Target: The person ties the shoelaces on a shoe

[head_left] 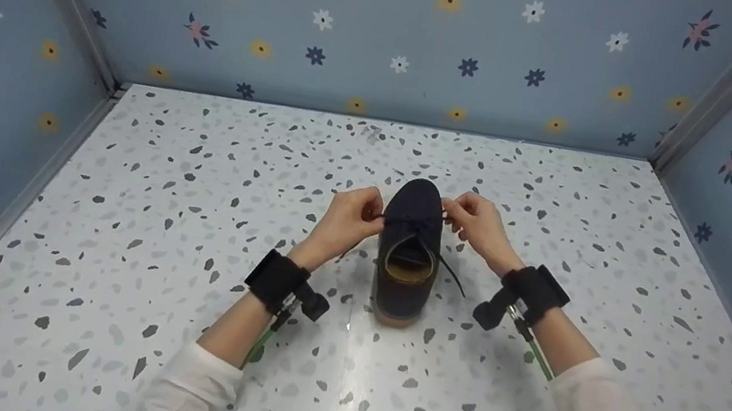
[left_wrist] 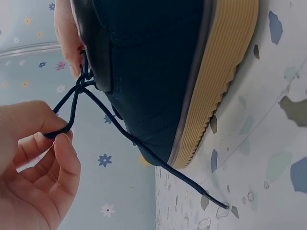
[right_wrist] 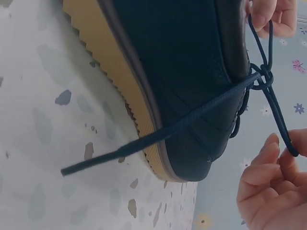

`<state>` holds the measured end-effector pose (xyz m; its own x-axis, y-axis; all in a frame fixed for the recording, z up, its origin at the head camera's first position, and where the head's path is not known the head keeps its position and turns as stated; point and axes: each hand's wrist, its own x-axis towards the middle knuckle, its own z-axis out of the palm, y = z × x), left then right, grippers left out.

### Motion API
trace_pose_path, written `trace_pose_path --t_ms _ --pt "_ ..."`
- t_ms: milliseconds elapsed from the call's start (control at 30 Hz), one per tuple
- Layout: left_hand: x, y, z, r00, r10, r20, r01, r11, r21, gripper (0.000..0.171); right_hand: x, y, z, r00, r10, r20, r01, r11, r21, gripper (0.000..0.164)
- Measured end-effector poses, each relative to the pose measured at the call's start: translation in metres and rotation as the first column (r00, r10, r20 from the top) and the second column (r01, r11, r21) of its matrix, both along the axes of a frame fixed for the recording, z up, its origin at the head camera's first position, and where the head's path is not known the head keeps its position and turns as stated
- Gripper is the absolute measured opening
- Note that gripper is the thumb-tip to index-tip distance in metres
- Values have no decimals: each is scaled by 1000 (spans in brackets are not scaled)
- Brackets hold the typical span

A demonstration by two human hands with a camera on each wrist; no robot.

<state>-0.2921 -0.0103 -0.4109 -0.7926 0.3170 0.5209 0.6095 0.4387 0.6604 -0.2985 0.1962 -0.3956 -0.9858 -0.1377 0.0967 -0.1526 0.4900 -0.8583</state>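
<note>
A dark navy shoe (head_left: 417, 203) with a tan ridged sole (left_wrist: 216, 72) stands on the speckled surface, its toe pointing away from me. My left hand (head_left: 350, 219) is at the shoe's left side and pinches one loop of the dark shoelace (left_wrist: 74, 108) between thumb and fingers. On the other side my right hand (head_left: 479, 227) pinches a second lace loop (right_wrist: 278, 115). Both loops come out of a knot (right_wrist: 262, 76) over the shoe's tongue. One loose lace end (head_left: 453, 275) trails down the right side, and another lace end (left_wrist: 192, 183) hangs down the left.
White tabletop (head_left: 172, 277) with grey speckles surrounds the shoe. Blue flowered panels (head_left: 382, 28) enclose it at the back and on both sides. Each wrist wears a black strap (head_left: 277, 282) with a small camera and a green cable.
</note>
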Motion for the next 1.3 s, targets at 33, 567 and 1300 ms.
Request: trace_pose_path --t_ms 33,567,1300 --pt "0 1 0 1000 15 5 -15 1000 1 11 0 0 0 1000 0 -4 0 1000 -22 30" --pt "1 4 -1 992 -81 98 70 992 107 11 1 2 -2 992 25 -127 -31 999 -41 24" --pt "7 -9 5 998 -6 66 8 999 -33 6 1 5 0 994 27 -109 -23 999 36 25"
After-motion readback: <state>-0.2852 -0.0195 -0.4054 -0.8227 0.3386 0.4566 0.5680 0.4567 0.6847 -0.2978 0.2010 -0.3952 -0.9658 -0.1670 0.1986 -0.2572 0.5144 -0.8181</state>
